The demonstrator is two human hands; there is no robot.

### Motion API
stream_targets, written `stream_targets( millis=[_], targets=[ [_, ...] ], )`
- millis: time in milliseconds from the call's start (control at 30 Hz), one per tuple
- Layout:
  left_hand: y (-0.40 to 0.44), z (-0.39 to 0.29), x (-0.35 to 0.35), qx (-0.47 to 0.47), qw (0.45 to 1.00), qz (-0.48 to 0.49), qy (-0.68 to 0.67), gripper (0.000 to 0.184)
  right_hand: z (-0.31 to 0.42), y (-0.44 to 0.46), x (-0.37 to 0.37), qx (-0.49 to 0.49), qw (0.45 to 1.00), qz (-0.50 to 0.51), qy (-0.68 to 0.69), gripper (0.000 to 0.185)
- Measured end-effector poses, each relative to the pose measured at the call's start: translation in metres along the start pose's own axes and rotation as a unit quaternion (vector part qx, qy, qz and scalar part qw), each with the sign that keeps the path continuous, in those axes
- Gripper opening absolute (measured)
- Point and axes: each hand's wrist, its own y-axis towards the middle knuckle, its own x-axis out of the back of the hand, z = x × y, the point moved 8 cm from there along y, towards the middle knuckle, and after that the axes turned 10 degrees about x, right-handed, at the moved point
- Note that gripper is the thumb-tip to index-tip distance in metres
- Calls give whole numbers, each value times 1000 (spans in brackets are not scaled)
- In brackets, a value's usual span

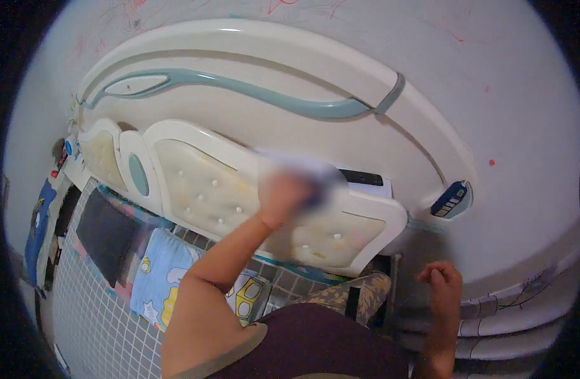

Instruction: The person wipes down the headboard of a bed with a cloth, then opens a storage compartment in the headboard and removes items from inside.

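My left hand (283, 196) reaches out to the top edge of the padded white headboard panel (201, 183). Its fingers are smeared by blur. A blurred dark blue patch (318, 192) shows beside them, and I cannot make out whether the hand holds it. Right of it, a black remote-like object (361, 177) lies along the ledge behind the panel. Low on the right, away from the headboard, my right hand (443, 276) is raised with its fingers curled in and nothing visible in them.
A blue-and-white device (450, 198) sits at the headboard's right end. On the grid-patterned bed (94, 309) lie a dark grey pillow (107, 234) and a light blue cartoon-print pillow (160, 265). The marked wall (492, 114) rises behind. Pale folded fabric (505, 325) is at lower right.
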Motion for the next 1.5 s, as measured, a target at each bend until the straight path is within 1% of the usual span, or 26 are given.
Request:
stream_targets(
  millis=[33, 67, 100, 133, 200, 233, 267, 300, 333, 400, 433, 500, 533, 567, 600, 633, 700, 800, 933, 1033, 1067, 1133, 1233, 1300, 1433, 1500],
  targets=[
    [0, 22, 16, 33, 997, -14, 65, 37, -9, 0, 6, -5, 1000, -7, -5, 10],
    [3, 55, 33, 139, 989, 16, 44, 35, -15, -1, 7, -25, 999, -12, 19, 10],
    [-7, 79, 61, 83, 988, -132, -5, 34, -21, -2, 8, -43, 998, -17, 43, 10],
    [-16, 105, 81, 107, 967, -217, 84, 38, -25, -2, 9, -60, 996, -24, 67, 10],
    [-26, 188, 110, 244, 924, -289, 58, 49, -31, -1, 10, -65, 996, -13, 56, 10],
    [-24, 225, 131, 279, 898, -340, 18, 49, -34, 2, 10, -65, 997, -6, 51, 10],
    [-15, 238, 158, 300, 867, -399, -14, 44, -39, 6, 10, -66, 996, -2, 51, 10],
    [1, 258, 183, 275, 860, -428, -34, 44, -42, 10, 10, -68, 996, 1, 51, 11],
    [16, 259, 206, 259, 836, -483, -20, 43, -46, 14, 10, -72, 996, 2, 51, 11],
    [51, 290, 229, 257, 803, -534, -66, 40, -44, 23, 2, -83, 996, 23, 28, 11],
    [74, 310, 231, 230, 808, -538, -70, 42, -41, 25, 2, -89, 996, 25, 15, 12],
    [111, 318, 211, 271, 824, -466, -171, 48, -52, 28, -4, -66, 997, 40, -24, 13],
    [121, 313, 192, 296, 815, -492, -79, 51, -56, 28, -4, -58, 996, 43, -42, 14],
    [126, 300, 176, 316, 798, -513, 19, 55, -55, 24, -6, -84, 996, 22, -9, 15],
    [124, 296, 161, 318, 797, -513, 15, 59, -54, 23, -14, -110, 994, 6, 26, 16],
    [124, 273, 147, 302, 798, -519, 49, 57, -56, 20, -16, -135, 989, -11, 61, 18],
    [118, 224, 125, 247, 822, -510, 56, 56, -68, 21, -13, -141, 989, -20, 49, 17],
    [126, 163, 91, 251, 870, -424, 29, 59, -109, 15, -5, -154, 985, -14, 70, 17],
    [127, 81, 50, 180, 928, -320, 58, 70, -94, 19, -16, -160, 976, 1, 145, 17],
    [131, 33, 18, 146, 952, -254, 87, 71, -102, 15, -22, -134, 988, 33, 74, 17],
    [132, 23, 9, 137, 952, -256, 98, 71, -100, 11, -22, -131, 989, 39, 59, 17],
    [133, 12, 8, 120, 952, -273, 63, 70, -100, 1, -19, -131, 989, 52, 33, 17],
    [132, 8, 10, 124, 951, -279, 47, 70, -111, -18, -1, -144, 988, 5, 51, 17],
    [132, 13, 14, 135, 954, -269, 15, 71, -110, -25, 7, -171, 978, -26, 114, 18],
    [134, 6, 15, 91, 947, -298, -75, 58, -97, -27, 9, -184, 966, -75, 165, 17],
    [134, 10, 22, 125, 933, -298, -159, 52, -86, -21, 0, -179, 974, -79, 117, 18]
  ],
)
